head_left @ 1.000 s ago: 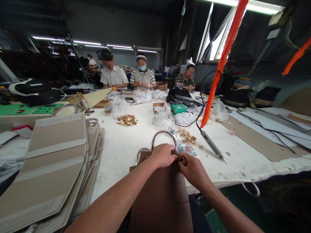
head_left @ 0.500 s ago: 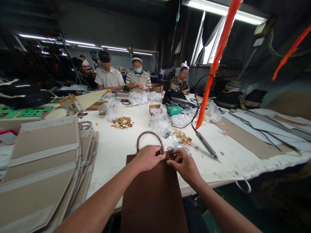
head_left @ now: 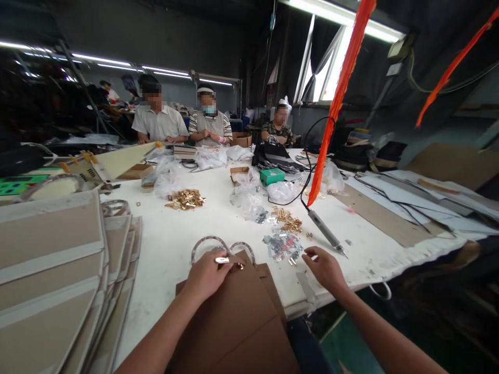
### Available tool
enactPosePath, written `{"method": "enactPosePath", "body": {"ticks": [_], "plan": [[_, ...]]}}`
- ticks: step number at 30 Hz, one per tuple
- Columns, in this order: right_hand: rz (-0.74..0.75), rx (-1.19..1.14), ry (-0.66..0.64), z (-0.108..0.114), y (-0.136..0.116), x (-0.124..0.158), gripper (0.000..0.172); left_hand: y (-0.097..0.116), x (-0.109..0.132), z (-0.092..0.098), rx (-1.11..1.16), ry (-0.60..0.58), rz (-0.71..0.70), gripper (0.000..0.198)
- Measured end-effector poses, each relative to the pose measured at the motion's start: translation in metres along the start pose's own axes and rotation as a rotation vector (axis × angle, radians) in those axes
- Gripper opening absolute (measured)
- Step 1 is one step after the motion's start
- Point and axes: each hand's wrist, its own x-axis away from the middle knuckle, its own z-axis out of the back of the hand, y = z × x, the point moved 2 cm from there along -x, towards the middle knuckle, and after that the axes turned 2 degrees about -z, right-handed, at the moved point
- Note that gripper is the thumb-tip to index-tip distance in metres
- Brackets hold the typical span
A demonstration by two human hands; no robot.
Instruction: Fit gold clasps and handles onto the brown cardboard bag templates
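A brown bag (head_left: 234,322) lies flat over the near edge of the white table (head_left: 175,244), its two looped handles (head_left: 208,243) resting on the tabletop. My left hand (head_left: 206,275) is closed on the bag's top edge at the handle base, next to a small shiny metal fitting (head_left: 223,259). My right hand (head_left: 323,267) is off the bag, to the right, its fingertips pinched together beside a small heap of silver parts (head_left: 283,244). What the fingertips hold, if anything, is too small to see.
A pile of gold hardware (head_left: 288,223) and an electric screwdriver (head_left: 325,234) on a black cable lie just beyond. An orange strap (head_left: 335,104) hangs above. Stacked beige bag panels (head_left: 58,270) fill the left. Plastic bags, a green box (head_left: 272,175) and three seated co-workers (head_left: 206,124) are farther back.
My right hand has let go of the bag's top and moved right toward the silver parts. The bag has dropped flatter, both handles now showing. The view has shifted right.
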Motion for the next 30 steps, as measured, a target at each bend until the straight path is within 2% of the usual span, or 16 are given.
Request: {"method": "enactPosePath", "body": {"ticks": [4,7,9,13,15,17,19,21,23,26,30], "plan": [[-0.058,0.128,0.077,0.003,0.026,-0.047,0.045,-0.001,0.026,0.005,-0.01,0.289,-0.152,0.023],[-0.081,0.178,0.049,-0.003,0.03,-0.072,0.046,0.007,0.063,0.008,0.087,0.46,-0.1,0.021],[-0.083,0.193,0.009,-0.006,0.032,-0.083,0.038,0.017,0.086,0.004,0.186,0.405,-0.025,0.018],[-0.051,0.186,-0.053,-0.005,0.02,-0.091,0.026,0.034,0.108,-0.013,0.331,0.113,0.083,0.016],[0.019,0.125,-0.047,-0.002,-0.005,-0.077,0.027,0.035,0.107,-0.016,0.378,0.077,0.147,0.015],[0.14,-0.036,-0.025,-0.002,-0.046,-0.044,0.028,0.032,0.103,-0.018,0.441,0.088,0.209,0.018],[0.297,-0.255,-0.122,-0.011,-0.096,0.001,0.023,0.03,0.098,-0.02,0.518,0.107,0.254,0.027],[0.412,-0.397,-0.297,-0.029,-0.142,0.046,0.013,0.029,0.094,-0.023,0.611,0.119,0.274,0.034],[0.47,-0.465,-0.346,-0.05,-0.174,0.079,0.01,0.029,0.092,-0.027,0.722,0.131,0.27,0.034],[0.464,-0.5,-0.343,-0.076,-0.189,0.102,0.022,0.026,0.093,-0.031,0.861,0.185,0.282,0.027],[0.349,-0.521,-0.316,-0.091,-0.179,0.102,0.031,0.022,0.094,-0.034,0.899,0.219,0.29,0.023]]}}
